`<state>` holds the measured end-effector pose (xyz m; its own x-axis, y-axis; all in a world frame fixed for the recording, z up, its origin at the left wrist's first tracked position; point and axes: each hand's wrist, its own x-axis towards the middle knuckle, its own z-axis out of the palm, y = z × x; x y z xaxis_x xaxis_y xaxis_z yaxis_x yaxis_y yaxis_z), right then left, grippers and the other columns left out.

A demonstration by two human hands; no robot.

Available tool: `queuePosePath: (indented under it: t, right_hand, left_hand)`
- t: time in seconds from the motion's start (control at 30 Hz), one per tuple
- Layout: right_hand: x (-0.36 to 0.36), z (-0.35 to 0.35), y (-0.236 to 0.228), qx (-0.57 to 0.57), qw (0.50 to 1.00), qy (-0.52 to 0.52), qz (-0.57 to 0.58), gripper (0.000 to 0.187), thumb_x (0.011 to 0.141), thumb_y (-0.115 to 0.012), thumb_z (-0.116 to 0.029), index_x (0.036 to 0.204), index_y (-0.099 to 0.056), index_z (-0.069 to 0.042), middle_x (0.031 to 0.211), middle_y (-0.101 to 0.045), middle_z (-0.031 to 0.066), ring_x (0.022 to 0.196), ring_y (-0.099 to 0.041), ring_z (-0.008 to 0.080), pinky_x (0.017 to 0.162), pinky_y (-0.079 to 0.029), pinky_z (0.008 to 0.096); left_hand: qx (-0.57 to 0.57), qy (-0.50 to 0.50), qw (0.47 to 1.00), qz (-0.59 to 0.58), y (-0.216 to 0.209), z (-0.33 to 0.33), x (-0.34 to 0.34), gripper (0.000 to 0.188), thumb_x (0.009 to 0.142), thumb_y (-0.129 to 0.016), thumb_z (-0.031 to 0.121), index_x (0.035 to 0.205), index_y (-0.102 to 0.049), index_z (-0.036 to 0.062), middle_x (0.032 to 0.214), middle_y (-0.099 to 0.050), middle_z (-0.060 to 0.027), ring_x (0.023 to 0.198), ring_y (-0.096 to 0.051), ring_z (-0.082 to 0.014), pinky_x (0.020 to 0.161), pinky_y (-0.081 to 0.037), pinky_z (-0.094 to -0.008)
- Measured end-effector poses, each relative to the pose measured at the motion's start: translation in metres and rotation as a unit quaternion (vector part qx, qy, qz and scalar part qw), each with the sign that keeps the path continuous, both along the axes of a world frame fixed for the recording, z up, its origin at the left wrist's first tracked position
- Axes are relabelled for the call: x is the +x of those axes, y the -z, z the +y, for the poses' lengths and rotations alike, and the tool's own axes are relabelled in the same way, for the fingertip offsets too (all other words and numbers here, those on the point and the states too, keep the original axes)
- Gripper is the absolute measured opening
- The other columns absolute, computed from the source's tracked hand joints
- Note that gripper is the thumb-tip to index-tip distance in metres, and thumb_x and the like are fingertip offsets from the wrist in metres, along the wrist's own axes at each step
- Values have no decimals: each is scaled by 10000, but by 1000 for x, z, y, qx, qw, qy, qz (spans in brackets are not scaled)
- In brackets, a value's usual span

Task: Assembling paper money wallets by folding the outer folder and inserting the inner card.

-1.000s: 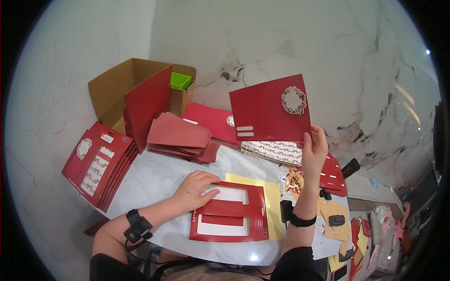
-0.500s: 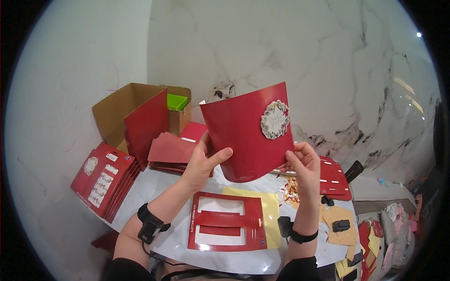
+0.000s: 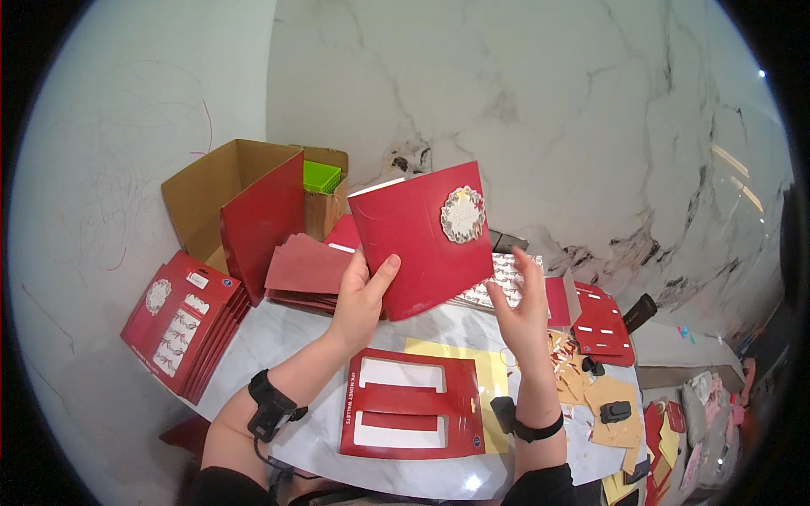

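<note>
A red folded card [image 3: 401,253] with a pale round wreath decoration [image 3: 462,215] is held up above the table. My left hand [image 3: 364,295] grips its lower left edge, thumb on the front and fingers behind. Beside the card's right edge, my right hand [image 3: 521,312] is apart from it, fingers spread and holding nothing. Below, a flat red cardboard sleeve [image 3: 462,409] with two cut-out windows lies on the white marbled table. It partly covers a yellow sheet [image 3: 495,392].
At left stand a pile of red packs [image 3: 190,325] and an open cardboard box [image 3: 198,190]. Dusty-red cards [image 3: 308,266] are stacked behind my left hand. White patterned sheets [image 3: 510,274] lie behind my right hand. Red sheets [image 3: 603,320] and paper scraps [image 3: 578,371] lie at right.
The card has gone from curved and open to folded flatter, and has shifted slightly left. My right hand has let go of its right edge and opened.
</note>
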<state>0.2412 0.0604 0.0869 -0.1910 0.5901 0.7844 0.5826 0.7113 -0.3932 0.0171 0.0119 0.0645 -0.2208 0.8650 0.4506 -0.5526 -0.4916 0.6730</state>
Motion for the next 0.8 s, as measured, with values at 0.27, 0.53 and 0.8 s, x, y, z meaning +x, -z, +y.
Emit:
queuePosePath:
  t: [0.27,0.53,0.8]
  right_hand:
    - [-23,-33,-3,-57,993,-89,-57,801,853,-766,-195,1472,-327,61,1377,-475,266,1296,-481,374,1078,-393,415]
    - [-30,-30,8,-274,912,-275,134,565,900,-723,-133,1368,-460,42,1161,-654,154,1065,-646,204,908,-515,311]
    - [-28,-42,-5,-372,850,-319,195,297,952,-607,-13,1240,-559,45,1094,-676,90,923,-669,133,737,-572,274]
  left_hand:
    - [-40,83,995,31,14,-2,3,274,991,-598,120,1250,-590,31,1221,-664,-83,1101,-630,-171,960,-510,-341]
    - [-33,158,986,45,24,-6,17,277,979,-621,93,1249,-612,33,1224,-662,-69,1109,-606,-129,974,-485,-305]
    - [16,-61,989,131,21,3,16,328,927,-682,65,1216,-528,51,1078,-553,2,959,-544,-76,879,-465,-257]
